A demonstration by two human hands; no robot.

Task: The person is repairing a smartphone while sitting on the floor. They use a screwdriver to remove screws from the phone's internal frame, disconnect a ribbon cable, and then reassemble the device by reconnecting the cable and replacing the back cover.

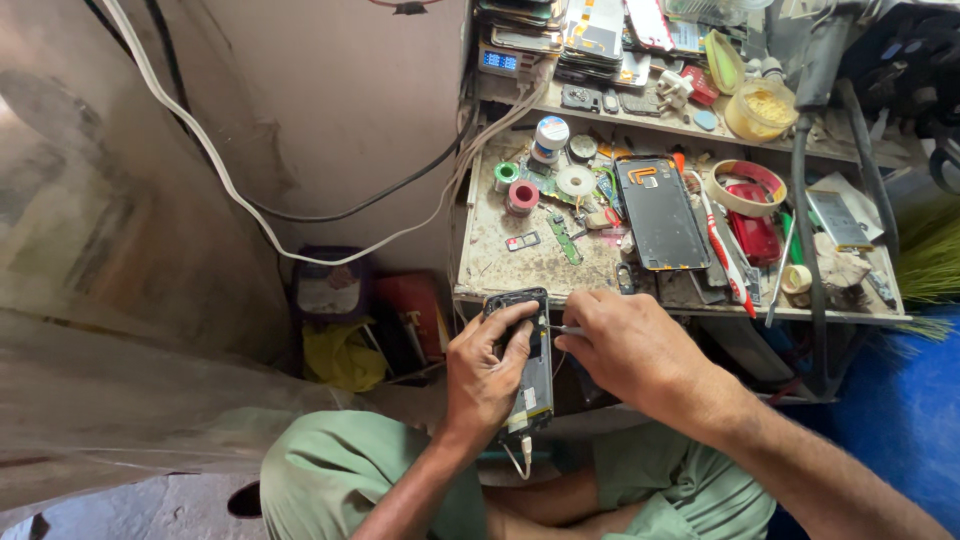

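My left hand [487, 370] grips an opened phone [528, 375], its back cover off and its insides showing, held upright over my lap in front of the bench. My right hand [625, 345] pinches a thin metal tool [566, 329] whose tip rests against the phone's upper right edge. A pale cable hangs from the phone's lower end. A dark back cover [660, 212] lies on the bench just beyond my right hand.
The dirty workbench [500, 255] carries tape rolls [522, 195], a small green circuit board [564, 238], a red and white toothbrush [722, 250] and a tape ring [745, 187]. A shelf behind holds stacked phones [590, 30]. A white cable [230, 190] runs across the wall at left.
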